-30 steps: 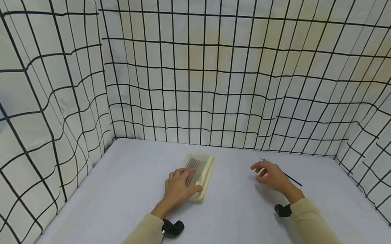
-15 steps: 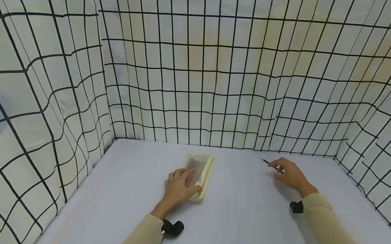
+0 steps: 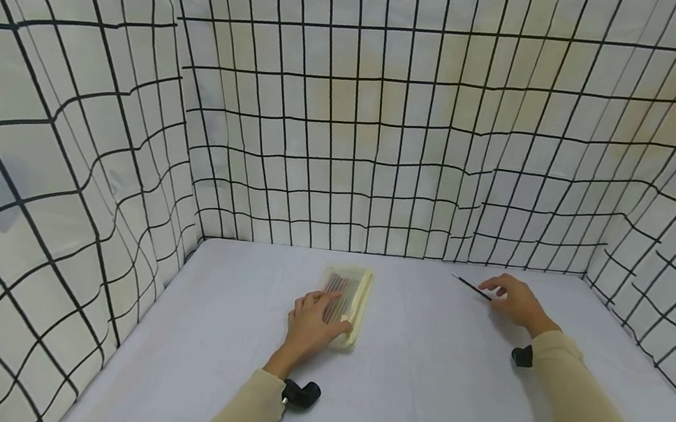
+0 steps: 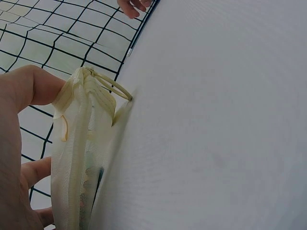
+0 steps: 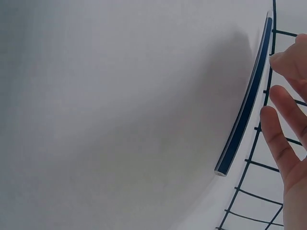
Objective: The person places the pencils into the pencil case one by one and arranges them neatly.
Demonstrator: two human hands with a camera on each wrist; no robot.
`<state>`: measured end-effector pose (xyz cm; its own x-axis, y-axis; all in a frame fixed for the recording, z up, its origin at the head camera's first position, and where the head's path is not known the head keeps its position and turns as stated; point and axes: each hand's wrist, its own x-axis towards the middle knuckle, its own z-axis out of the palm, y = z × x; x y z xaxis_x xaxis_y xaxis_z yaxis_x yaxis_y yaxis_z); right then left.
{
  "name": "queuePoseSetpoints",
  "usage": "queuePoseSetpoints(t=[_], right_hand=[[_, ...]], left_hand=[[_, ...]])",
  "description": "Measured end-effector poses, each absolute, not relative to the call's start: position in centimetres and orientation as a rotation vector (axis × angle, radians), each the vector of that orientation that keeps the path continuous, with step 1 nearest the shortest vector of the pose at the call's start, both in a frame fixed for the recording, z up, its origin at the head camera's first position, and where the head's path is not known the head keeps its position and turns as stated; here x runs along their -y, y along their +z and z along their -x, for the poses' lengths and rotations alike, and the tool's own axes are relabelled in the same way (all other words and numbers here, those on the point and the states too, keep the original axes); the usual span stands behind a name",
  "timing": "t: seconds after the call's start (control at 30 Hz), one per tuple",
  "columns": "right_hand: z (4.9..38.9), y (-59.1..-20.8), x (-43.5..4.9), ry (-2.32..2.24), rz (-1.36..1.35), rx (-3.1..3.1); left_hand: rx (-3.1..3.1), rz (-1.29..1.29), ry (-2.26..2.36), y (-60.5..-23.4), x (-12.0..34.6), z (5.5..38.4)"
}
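In the head view, my left hand (image 3: pixel 310 326) rests on a pale yellow mesh pencil case (image 3: pixel 358 305), its fingers spread over the top. Thin, slim items show through the mesh. The left wrist view has the pencil case (image 4: pixel 84 158) side on, with zip and pull loop, and my thumb (image 4: pixel 41 86) touching its end. A dark pen-like stick (image 3: pixel 471 287) lies on the table, its right end hidden by my right hand (image 3: pixel 518 303). The right wrist view shows this dark blue stick (image 5: pixel 244 105) beside my spread fingers (image 5: pixel 276 129), which do not grip it.
A white cloth covers the table (image 3: pixel 391 400). Black netting (image 3: pixel 397 141) over white sheets closes off the back and both sides. The stick lies near the back edge, close to the net. Each wrist wears a small black camera (image 3: pixel 301 394).
My right hand has moved right along the stick, uncovering its left part. The stick stays where it was. My left hand keeps its place on the pencil case.
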<state>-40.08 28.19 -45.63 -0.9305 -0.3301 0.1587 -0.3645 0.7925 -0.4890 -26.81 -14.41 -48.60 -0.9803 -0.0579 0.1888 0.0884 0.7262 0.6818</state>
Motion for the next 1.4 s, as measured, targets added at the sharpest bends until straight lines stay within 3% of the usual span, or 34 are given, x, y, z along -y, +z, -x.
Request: queuePoseSetpoints(t=[0.83, 1.4], right_hand=[[41.4, -47.0, -29.2, 0.897, -0.462, 2.979], [40.8, -46.0, -28.7, 0.925, -0.451, 3.018]], left_hand=[[2.737, 0.013, -1.108, -48.9, 14.4, 26.9], [2.728, 0.023, -1.110, -48.8, 14.4, 26.9]])
